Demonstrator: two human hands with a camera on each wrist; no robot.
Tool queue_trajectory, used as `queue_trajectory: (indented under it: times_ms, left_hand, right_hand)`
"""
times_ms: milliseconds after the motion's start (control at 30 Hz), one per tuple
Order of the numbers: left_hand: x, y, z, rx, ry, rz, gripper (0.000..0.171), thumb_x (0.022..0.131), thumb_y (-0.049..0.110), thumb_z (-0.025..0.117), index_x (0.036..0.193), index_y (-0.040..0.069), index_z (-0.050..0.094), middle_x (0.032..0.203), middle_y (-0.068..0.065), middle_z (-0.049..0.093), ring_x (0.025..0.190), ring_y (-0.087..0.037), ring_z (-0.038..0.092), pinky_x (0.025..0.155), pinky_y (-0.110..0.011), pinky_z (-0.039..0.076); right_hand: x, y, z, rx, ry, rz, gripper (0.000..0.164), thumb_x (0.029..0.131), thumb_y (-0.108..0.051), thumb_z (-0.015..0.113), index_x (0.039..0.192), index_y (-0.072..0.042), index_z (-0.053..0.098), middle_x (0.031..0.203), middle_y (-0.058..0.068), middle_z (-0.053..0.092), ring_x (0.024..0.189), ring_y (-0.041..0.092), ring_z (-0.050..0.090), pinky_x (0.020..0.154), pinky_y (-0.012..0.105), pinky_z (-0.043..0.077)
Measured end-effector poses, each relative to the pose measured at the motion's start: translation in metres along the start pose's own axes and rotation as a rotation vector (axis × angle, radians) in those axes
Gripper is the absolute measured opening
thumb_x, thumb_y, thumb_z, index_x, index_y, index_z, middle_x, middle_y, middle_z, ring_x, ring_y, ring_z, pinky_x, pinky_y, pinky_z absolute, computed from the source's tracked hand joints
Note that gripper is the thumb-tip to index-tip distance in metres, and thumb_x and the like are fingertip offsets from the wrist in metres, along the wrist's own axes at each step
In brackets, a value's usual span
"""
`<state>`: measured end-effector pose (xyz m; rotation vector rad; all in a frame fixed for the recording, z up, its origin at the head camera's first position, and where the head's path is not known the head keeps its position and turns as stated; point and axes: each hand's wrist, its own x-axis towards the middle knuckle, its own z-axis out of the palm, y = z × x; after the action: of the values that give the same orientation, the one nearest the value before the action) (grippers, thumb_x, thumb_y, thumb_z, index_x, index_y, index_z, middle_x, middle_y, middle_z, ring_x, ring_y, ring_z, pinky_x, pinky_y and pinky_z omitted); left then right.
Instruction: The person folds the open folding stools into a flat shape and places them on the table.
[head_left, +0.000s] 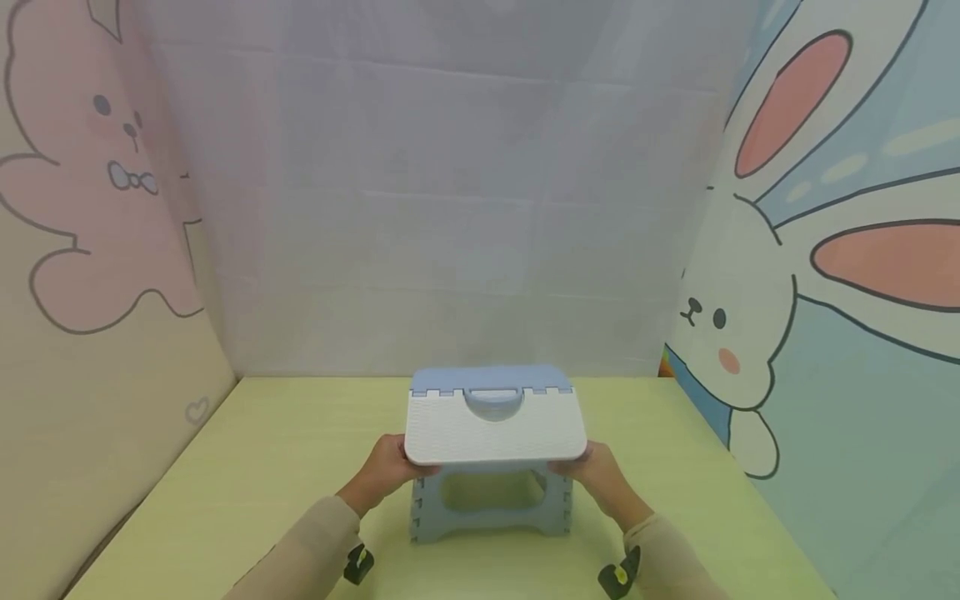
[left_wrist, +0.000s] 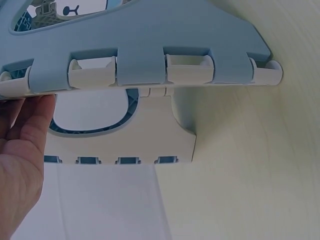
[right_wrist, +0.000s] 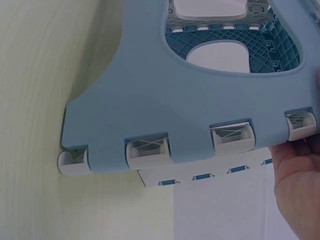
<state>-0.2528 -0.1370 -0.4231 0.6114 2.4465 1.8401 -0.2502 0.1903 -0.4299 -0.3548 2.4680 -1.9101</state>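
A folding step stool [head_left: 480, 437] with a white and light-blue top and blue front panel stands unfolded on the table in the head view. My left hand [head_left: 384, 471] grips the left edge of its top, and my right hand [head_left: 600, 479] grips the right edge; some fingers reach under the front rim. The left wrist view shows fingers of the left hand [left_wrist: 25, 155] against the stool's hinged side [left_wrist: 140, 60]. In the right wrist view, the right hand [right_wrist: 300, 187] touches the opposite side, its fingertips partly hidden behind the white hinge pieces [right_wrist: 232, 137].
The pale yellow-green tabletop [head_left: 300, 417] spreads around the stool. A white sheet [head_left: 450, 208] hangs behind it. Cartoon-printed panels flank the table, with a pink figure [head_left: 90, 167] at left and a white rabbit [head_left: 750, 308] at right.
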Motion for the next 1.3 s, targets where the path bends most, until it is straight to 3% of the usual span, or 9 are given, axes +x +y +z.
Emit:
queue_trajectory:
  times_ms: [367, 1133, 1300]
  left_hand:
    - [0.0000, -0.0017, 0.0003, -0.020, -0.003, 0.006, 0.039, 0.077, -0.003, 0.074, 0.110, -0.018, 0.059, 0.106, -0.028, 0.066, 0.090, -0.018, 0.064, 0.078, -0.035, 0.055]
    - [0.0005, -0.0030, -0.0026, -0.016, -0.016, 0.013, 0.040, 0.079, -0.002, 0.074, 0.113, -0.016, 0.059, 0.109, -0.029, 0.064, 0.097, -0.034, 0.064, 0.080, -0.041, 0.055]
    - [0.0003, -0.0021, -0.0024, -0.020, -0.017, 0.001, 0.040, 0.079, -0.002, 0.073, 0.114, -0.016, 0.059, 0.109, -0.028, 0.065, 0.097, -0.032, 0.065, 0.080, -0.041, 0.055]
  right_hand:
    - [-0.0014, -0.0005, 0.0001, -0.004, -0.004, -0.027, 0.040, 0.083, -0.005, 0.071, 0.115, 0.015, 0.058, 0.114, 0.027, 0.063, 0.107, 0.040, 0.060, 0.088, 0.044, 0.051]
    - [-0.0011, -0.0004, 0.0030, 0.008, -0.009, -0.041, 0.042, 0.083, -0.005, 0.071, 0.116, 0.016, 0.057, 0.115, 0.028, 0.062, 0.107, 0.040, 0.060, 0.088, 0.044, 0.051]
    - [-0.0002, 0.0016, 0.0021, 0.003, -0.010, -0.039, 0.042, 0.083, -0.005, 0.071, 0.117, 0.016, 0.057, 0.116, 0.027, 0.062, 0.108, 0.040, 0.060, 0.088, 0.044, 0.051]
